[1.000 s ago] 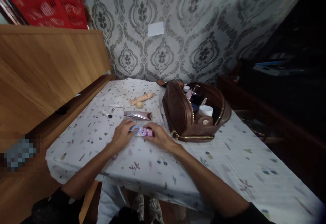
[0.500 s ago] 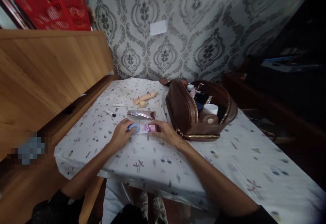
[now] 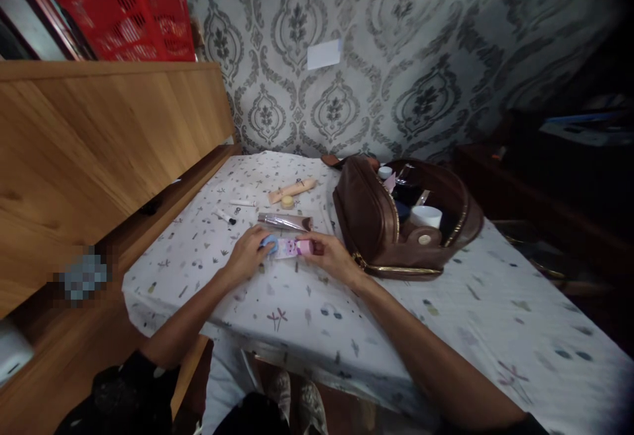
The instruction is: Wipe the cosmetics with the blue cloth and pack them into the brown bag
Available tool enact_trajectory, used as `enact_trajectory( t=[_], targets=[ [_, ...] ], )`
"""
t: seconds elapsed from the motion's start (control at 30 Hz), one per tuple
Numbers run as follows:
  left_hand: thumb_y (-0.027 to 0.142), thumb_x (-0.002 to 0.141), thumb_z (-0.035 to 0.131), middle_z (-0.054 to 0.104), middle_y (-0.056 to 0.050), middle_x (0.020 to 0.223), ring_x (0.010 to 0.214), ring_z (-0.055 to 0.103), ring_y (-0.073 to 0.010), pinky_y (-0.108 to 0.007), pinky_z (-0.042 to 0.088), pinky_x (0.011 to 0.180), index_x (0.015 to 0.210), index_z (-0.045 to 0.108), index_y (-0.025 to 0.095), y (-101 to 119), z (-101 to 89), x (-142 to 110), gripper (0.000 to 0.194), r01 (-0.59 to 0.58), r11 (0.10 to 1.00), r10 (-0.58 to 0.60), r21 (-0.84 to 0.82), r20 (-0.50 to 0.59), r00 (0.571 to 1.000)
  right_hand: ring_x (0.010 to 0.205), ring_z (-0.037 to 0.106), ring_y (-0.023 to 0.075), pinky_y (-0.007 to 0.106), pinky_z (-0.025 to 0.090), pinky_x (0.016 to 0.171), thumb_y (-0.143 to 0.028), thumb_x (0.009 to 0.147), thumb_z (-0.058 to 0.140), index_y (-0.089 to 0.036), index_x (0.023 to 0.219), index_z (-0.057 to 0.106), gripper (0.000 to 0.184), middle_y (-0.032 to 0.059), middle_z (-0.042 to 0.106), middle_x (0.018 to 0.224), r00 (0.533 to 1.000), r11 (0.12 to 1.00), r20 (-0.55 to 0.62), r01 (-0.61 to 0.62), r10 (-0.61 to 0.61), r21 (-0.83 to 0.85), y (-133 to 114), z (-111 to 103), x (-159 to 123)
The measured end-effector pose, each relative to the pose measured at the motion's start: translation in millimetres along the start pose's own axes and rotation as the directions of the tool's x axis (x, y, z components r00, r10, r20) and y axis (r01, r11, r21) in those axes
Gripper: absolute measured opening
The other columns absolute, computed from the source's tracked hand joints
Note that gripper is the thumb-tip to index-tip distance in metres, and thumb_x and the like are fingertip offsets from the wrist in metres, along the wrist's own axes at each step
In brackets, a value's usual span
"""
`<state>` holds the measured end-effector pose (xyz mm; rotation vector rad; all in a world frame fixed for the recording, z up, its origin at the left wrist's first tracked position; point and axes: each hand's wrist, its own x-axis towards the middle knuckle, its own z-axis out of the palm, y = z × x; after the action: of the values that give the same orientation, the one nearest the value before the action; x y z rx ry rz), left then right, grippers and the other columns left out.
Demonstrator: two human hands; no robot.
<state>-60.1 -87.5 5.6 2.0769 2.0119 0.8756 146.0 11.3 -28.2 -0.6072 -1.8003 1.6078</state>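
Observation:
On the patterned cloth, my right hand [image 3: 331,258] pinches the pink end of a small pink-and-white printed tube [image 3: 287,248]. My left hand [image 3: 247,251] has its fingers closed on a light-blue rounded piece [image 3: 269,243] at the tube's other end; whether the two are joined I cannot tell. Just beyond the hands lies a shiny silvery-pink tube [image 3: 284,222]. Farther back are a small yellowish round pot [image 3: 287,202] and a peach-coloured tube [image 3: 293,190]. Two thin white sticks, one [image 3: 242,203] plain and one [image 3: 225,216] dark-tipped, lie to the left.
A brown zippered bag [image 3: 364,207] stands unzipped at the right, holding a white jar [image 3: 426,216] and other small items. A wooden cabinet [image 3: 123,131] borders the table on the left, with a red basket [image 3: 163,22] on top. Patterned wallpaper [image 3: 337,101] rises behind.
The camera has turned slightly left, so everything appears farther right. Both hands keep their hold on the tube and blue piece, with little visible movement over the cloth.

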Motion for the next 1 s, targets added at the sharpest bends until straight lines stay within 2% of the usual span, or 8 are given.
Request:
enact_trajectory(
  t=[0.1,0.17,0.33,0.47,0.6,0.73,0.83,1.0],
  targets=[
    [0.023,0.09,0.055,0.059,-0.004,0.084,0.082,0.056,-0.0197,-0.031,0.044,0.077,0.078,0.064,0.017,-12,-4.4,-5,0.016,0.055,0.998,-0.055,0.017,0.028,0.998,0.083,0.068,0.0203,0.033,0.056,0.079,-0.031,0.059,0.083,-0.016,0.101,0.072,0.046,0.0049,0.071,0.093,1.0,1.0,-0.011,0.002,-0.002,-0.001,2,-1,1],
    [0.023,0.09,0.055,0.059,-0.004,0.084,0.081,0.056,-0.0193,-0.031,0.044,0.077,0.078,0.064,0.017,-10,-6.2,-8,0.016,0.061,0.998,-0.061,0.004,0.018,0.998,0.083,0.068,0.0195,0.032,0.057,0.077,-0.031,0.06,0.083,-0.016,0.102,0.072,0.046,0.0055,0.071,0.097,1.0,1.0,-0.011,-0.001,0.001,-0.001,1,-1,1],
    [0.028,0.092,0.055,0.061,-0.005,0.093,0.09,0.058,-0.0196,-0.031,0.045,0.083,0.096,0.067,0.017,21,-6.1,-17,0.017,-0.036,0.991,0.03,-0.131,-0.051,0.998,0.072,0.067,0.0165,0.029,0.056,0.066,-0.036,0.067,0.08,-0.016,0.109,0.068,0.048,0.0028,0.069,0.084,0.999,0.998,0.023,-0.049,0.048,0.051,-5,1,-3],
    [0.027,0.091,0.057,0.062,-0.006,0.1,0.098,0.057,-0.0208,-0.033,0.045,0.09,0.102,0.067,0.019,35,-0.3,-24,0.017,-0.107,0.985,0.111,-0.136,0.022,0.994,0.066,0.065,0.0153,0.028,0.054,0.064,-0.039,0.068,0.08,-0.017,0.103,0.066,0.044,-0.0002,0.067,0.074,1.0,0.999,-0.001,-0.019,0.019,0.048,-10,2,-4],
    [0.025,0.09,0.055,0.062,-0.006,0.098,0.095,0.058,-0.0213,-0.034,0.046,0.088,0.095,0.066,0.018,21,1.0,-27,0.014,-0.028,0.998,0.031,-0.05,0.077,0.997,0.067,0.065,0.0151,0.026,0.052,0.062,-0.038,0.066,0.081,-0.018,0.099,0.064,0.042,-0.0009,0.066,0.074,0.999,0.998,-0.025,-0.036,0.038,0.044,-11,1,-4],
    [0.025,0.091,0.055,0.063,-0.005,0.093,0.089,0.06,-0.0204,-0.033,0.047,0.083,0.09,0.067,0.018,7,-5.4,-28,0.014,0.019,0.999,-0.015,-0.045,0.086,0.996,0.075,0.069,0.0167,0.027,0.054,0.068,-0.034,0.063,0.083,-0.019,0.101,0.062,0.046,0.0008,0.068,0.085,0.996,0.994,0.052,-0.075,0.071,0.075,-10,1,-5],
    [0.026,0.091,0.056,0.064,-0.005,0.093,0.088,0.061,-0.0199,-0.033,0.047,0.082,0.095,0.068,0.018,10,-9.0,-29,0.015,0.01,0.998,-0.008,-0.065,0.038,0.999,0.07,0.069,0.0167,0.028,0.055,0.066,-0.039,0.065,0.082,-0.019,0.101,0.06,0.046,-0.0005,0.068,0.078,0.997,0.995,0.037,-0.064,0.062,0.073,-12,3,-5],
    [0.028,0.093,0.056,0.065,-0.006,0.1,0.096,0.06,-0.0197,-0.033,0.049,0.087,0.104,0.066,0.02,33,-5.5,-28,0.017,-0.115,0.988,0.098,-0.103,-0.159,0.982,0.056,0.065,0.0147,0.025,0.051,0.052,-0.052,0.075,0.073,-0.019,0.083,0.058,0.038,-0.0007,0.066,0.067,0.999,1.0,-0.049,-0.018,0.018,0.001,-20,5,-6]
  ],
)
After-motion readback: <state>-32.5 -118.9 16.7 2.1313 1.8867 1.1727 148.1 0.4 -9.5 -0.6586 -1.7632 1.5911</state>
